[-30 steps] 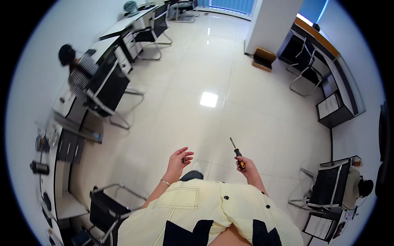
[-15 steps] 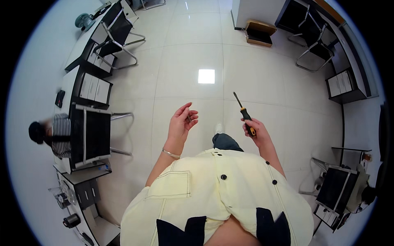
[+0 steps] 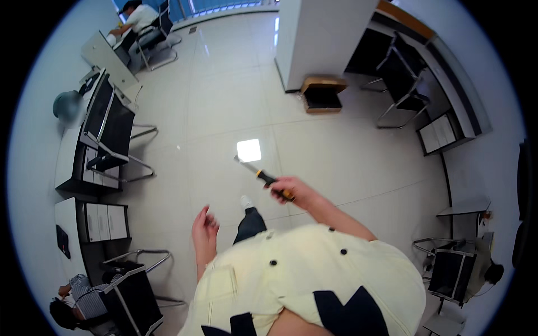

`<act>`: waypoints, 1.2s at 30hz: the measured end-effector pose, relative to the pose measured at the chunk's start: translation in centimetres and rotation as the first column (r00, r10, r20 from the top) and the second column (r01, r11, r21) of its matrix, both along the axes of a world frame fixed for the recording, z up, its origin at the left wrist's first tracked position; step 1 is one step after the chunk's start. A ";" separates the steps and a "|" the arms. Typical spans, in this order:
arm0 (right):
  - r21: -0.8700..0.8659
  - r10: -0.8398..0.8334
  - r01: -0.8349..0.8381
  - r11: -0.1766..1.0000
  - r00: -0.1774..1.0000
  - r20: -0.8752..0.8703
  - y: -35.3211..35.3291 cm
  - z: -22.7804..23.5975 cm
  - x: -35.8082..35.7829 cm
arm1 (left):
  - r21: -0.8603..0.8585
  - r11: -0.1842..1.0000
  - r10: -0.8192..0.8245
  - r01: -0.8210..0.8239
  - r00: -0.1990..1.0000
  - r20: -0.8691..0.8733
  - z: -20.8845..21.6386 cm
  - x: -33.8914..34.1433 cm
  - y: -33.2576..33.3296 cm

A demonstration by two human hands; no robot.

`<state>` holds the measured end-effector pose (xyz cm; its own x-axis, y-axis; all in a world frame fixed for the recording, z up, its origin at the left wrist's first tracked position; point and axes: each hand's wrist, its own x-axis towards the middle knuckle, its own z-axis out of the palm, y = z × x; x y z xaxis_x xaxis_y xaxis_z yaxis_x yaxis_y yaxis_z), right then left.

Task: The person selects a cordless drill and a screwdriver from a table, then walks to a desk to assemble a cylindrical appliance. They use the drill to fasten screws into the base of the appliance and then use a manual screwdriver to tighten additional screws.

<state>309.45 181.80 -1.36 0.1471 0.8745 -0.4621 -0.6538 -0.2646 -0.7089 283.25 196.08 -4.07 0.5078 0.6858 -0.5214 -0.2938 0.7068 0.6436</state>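
Observation:
My right hand (image 3: 295, 191) is wrapped round the black and yellow handle of a screwdriver (image 3: 267, 178). Its metal shaft points away and to the left, over the floor and across my front. Lower and to the left is my left hand (image 3: 205, 228), held apart from the screwdriver. Its fingers are curled in and slightly blurred; whatever they may hold is too small to make out. Beneath the hands, one white shoe (image 3: 245, 201) shows on the tiled floor (image 3: 224, 185).
An open cardboard box (image 3: 324, 106) sits on the floor by a white pillar (image 3: 319, 45). Desks and black chairs (image 3: 112, 131) line the left wall. More chairs (image 3: 400, 84) stand at the right. Seated people (image 3: 143, 19) are at the far left, near left (image 3: 89, 299) and lower right.
I have moved forward and the view has turned; the box and pillar are nearer. My right hand has swung the screwdriver leftward across my front. My left hand has come lower.

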 end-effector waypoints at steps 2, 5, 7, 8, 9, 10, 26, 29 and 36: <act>0.024 -0.024 0.026 0.999 0.996 -0.091 4.2 0.2 3.6 | 0.016 0.999 -0.029 0.030 0.997 -0.067 1.9 5.7 5.8; 0.094 -0.098 0.121 0.988 0.971 -0.217 9.3 1.2 8.0 | 0.032 0.982 -0.185 0.185 0.983 0.001 3.4 13.6 14.6; 0.057 -0.156 0.169 0.984 0.969 -0.190 12.1 1.4 10.3 | 0.054 0.946 -0.323 0.320 0.944 0.071 3.8 18.8 19.1; 0.036 -0.196 0.205 0.978 0.966 -0.168 13.1 1.3 11.1 | 0.041 0.951 -0.307 0.305 0.951 0.028 4.3 20.1 20.8; 0.005 -0.202 0.207 0.978 0.959 -0.198 14.3 1.1 12.1 | 0.036 0.944 -0.330 0.329 0.944 0.010 4.8 22.5 22.6; -0.021 -0.230 0.231 0.973 0.949 -0.216 16.2 0.8 13.3 | 0.036 0.927 -0.374 0.373 0.928 0.005 4.9 25.4 24.3; 0.042 -0.170 0.171 0.984 0.985 -0.028 50.5 -1.4 39.3 | 0.025 0.767 -0.588 0.641 0.718 -0.372 -6.5 51.4 59.0; 0.055 -0.186 0.185 0.981 0.982 0.018 56.6 -1.2 43.1 | 0.020 0.706 -0.648 0.708 0.656 -0.387 -8.0 57.1 66.4; 0.066 -0.448 0.443 0.894 0.889 0.099 72.5 -1.6 49.3 | 0.057 0.504 -0.802 0.862 0.491 -0.341 -11.8 71.8 86.3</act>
<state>358.77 254.29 -2.93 0.5731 0.7224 -0.3869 -0.6144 0.0663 -0.7862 355.06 282.39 -15.83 0.7746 0.1059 -0.6235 0.5464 0.3844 0.7441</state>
